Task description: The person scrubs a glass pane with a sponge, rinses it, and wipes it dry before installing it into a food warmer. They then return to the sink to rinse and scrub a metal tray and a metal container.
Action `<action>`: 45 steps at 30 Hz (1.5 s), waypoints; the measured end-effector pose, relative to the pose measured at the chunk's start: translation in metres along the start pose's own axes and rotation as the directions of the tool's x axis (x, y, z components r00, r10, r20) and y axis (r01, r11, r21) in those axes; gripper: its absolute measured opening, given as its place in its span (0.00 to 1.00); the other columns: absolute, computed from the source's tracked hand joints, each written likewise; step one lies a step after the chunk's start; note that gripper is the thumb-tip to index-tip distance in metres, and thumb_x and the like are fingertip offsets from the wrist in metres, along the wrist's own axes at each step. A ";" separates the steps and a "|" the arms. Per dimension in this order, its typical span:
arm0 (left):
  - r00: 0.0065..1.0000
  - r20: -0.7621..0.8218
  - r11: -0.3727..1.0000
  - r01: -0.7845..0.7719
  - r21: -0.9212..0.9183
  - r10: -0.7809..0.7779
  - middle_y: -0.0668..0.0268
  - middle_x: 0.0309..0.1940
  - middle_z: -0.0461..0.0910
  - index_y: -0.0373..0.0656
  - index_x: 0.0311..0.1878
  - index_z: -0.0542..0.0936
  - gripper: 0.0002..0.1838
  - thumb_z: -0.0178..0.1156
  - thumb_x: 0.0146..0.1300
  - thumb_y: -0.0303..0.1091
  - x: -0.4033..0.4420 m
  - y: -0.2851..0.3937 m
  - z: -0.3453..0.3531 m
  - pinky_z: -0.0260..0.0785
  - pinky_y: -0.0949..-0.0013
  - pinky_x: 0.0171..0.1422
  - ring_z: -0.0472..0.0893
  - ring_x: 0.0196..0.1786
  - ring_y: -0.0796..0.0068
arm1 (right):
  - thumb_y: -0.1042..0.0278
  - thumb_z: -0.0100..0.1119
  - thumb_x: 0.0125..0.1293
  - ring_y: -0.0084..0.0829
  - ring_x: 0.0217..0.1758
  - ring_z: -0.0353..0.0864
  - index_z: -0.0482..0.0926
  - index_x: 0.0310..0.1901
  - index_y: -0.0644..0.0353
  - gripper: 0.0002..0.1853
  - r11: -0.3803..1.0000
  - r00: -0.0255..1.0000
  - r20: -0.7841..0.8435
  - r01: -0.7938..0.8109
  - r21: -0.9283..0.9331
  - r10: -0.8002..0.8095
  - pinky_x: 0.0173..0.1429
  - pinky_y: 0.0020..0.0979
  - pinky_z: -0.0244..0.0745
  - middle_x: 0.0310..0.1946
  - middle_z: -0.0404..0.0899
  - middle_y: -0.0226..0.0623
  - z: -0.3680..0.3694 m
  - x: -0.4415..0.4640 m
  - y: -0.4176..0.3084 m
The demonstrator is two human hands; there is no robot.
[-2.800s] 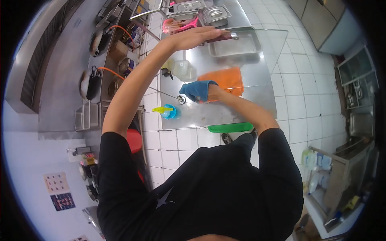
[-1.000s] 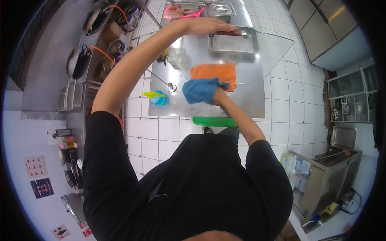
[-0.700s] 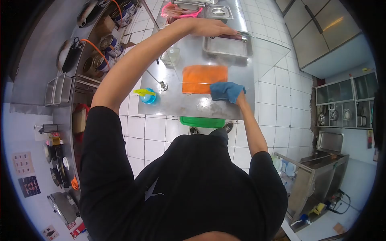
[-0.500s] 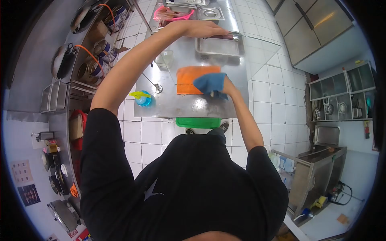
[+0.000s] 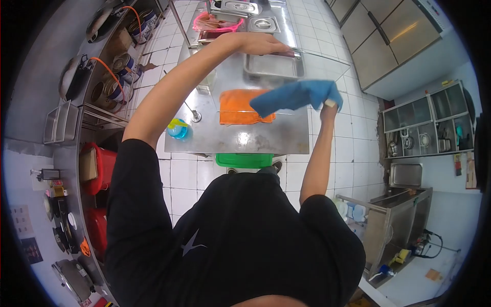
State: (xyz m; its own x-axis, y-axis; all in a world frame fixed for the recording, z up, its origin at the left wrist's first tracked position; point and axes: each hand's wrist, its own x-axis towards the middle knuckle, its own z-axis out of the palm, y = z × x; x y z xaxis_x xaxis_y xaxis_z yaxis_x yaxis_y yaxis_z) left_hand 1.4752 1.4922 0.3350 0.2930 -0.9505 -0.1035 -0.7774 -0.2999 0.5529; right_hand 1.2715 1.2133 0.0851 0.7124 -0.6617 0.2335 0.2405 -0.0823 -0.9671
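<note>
My left hand [image 5: 263,45] grips the top edge of a clear glass panel [image 5: 322,61], where a dark strip shows under the fingers. The panel stands tilted over the steel table [image 5: 204,140]. Out to the right, my right hand [image 5: 330,106] is closed on a blue cloth [image 5: 296,96], which hangs stretched out to the left in the air, slightly blurred. Under and beside the cloth's left end lies a folded orange cloth [image 5: 237,106] on the table. A shallow steel tray [image 5: 273,66] sits beyond it, seen partly through the glass.
A blue spray bottle [image 5: 177,131] with a yellow-green head stands at the table's left front, near a metal rod's round foot [image 5: 196,116]. Farther back are a pink basket [image 5: 217,23] and a lidded steel container [image 5: 263,24]. A green bin [image 5: 244,160] is below the front edge.
My right hand has swung right, off the area by the orange cloth, and the blue cloth has spread from a bunched shape. My left hand stays on the panel's edge. The view has shifted.
</note>
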 end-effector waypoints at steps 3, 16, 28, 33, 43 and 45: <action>0.997 0.062 0.995 0.050 -0.090 -0.044 0.57 0.59 0.78 0.53 0.66 0.75 0.34 0.39 0.70 0.66 -0.004 0.009 -0.004 0.65 0.61 0.63 0.76 0.56 0.59 | 0.57 0.66 0.55 0.32 0.49 0.80 0.79 0.49 0.61 0.22 0.963 0.954 -0.188 -0.198 0.185 0.232 0.55 0.35 0.76 0.45 0.80 0.33 -0.027 -0.020 0.073; 0.956 0.225 0.979 0.167 0.114 -0.189 0.61 0.57 0.79 0.51 0.64 0.77 0.25 0.42 0.73 0.50 0.020 0.025 -0.017 0.64 0.63 0.65 0.76 0.59 0.63 | 0.58 0.71 0.50 0.35 0.46 0.80 0.79 0.48 0.59 0.24 0.619 0.711 0.247 0.698 -0.360 -0.659 0.52 0.37 0.74 0.44 0.80 0.35 0.106 -0.052 -0.147; 0.951 0.283 0.851 0.246 -0.464 -0.121 0.57 0.73 0.61 0.40 0.74 0.60 0.39 0.32 0.71 0.62 0.023 -0.006 -0.021 0.48 0.66 0.77 0.60 0.75 0.63 | 0.52 0.73 0.46 0.41 0.45 0.79 0.79 0.44 0.56 0.25 0.408 0.577 0.558 0.816 -0.408 -0.597 0.50 0.41 0.70 0.42 0.79 0.39 0.158 0.003 -0.216; 0.969 0.229 0.624 0.237 -0.745 -0.094 0.54 0.79 0.39 0.37 0.77 0.44 0.63 0.22 0.54 0.86 0.000 0.002 -0.032 0.29 0.55 0.82 0.41 0.81 0.58 | 0.49 0.70 0.49 0.45 0.45 0.77 0.77 0.45 0.59 0.27 0.299 0.483 0.502 0.864 -0.404 -0.718 0.49 0.45 0.70 0.44 0.77 0.43 0.211 -0.019 -0.208; 0.900 -0.387 0.943 0.067 -0.325 -0.198 0.48 0.72 0.62 0.35 0.71 0.64 0.50 0.21 0.69 0.72 -0.084 -0.030 -0.044 0.47 0.55 0.77 0.60 0.75 0.54 | 0.66 0.63 0.48 0.46 0.42 0.81 0.74 0.42 0.65 0.19 0.188 0.547 0.662 0.824 -0.535 -0.513 0.43 0.43 0.77 0.41 0.77 0.46 0.224 -0.003 -0.206; 0.681 -0.656 0.933 0.115 -0.341 -0.324 0.50 0.65 0.72 0.35 0.64 0.73 0.46 0.20 0.73 0.66 -0.093 -0.064 -0.021 0.55 0.58 0.73 0.68 0.69 0.58 | 0.68 0.62 0.47 0.45 0.40 0.82 0.75 0.40 0.64 0.17 0.169 0.536 0.706 0.835 -0.523 -0.463 0.42 0.43 0.78 0.40 0.78 0.45 0.229 -0.004 -0.213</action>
State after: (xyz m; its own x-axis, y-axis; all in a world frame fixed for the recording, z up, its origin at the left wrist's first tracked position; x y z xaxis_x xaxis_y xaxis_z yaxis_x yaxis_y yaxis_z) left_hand 1.5091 1.6015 0.3266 0.8168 -0.4970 0.2930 -0.5020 -0.3617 0.7856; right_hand 1.3682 1.4043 0.3128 0.7358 0.2097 0.6439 0.2910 -0.9565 -0.0210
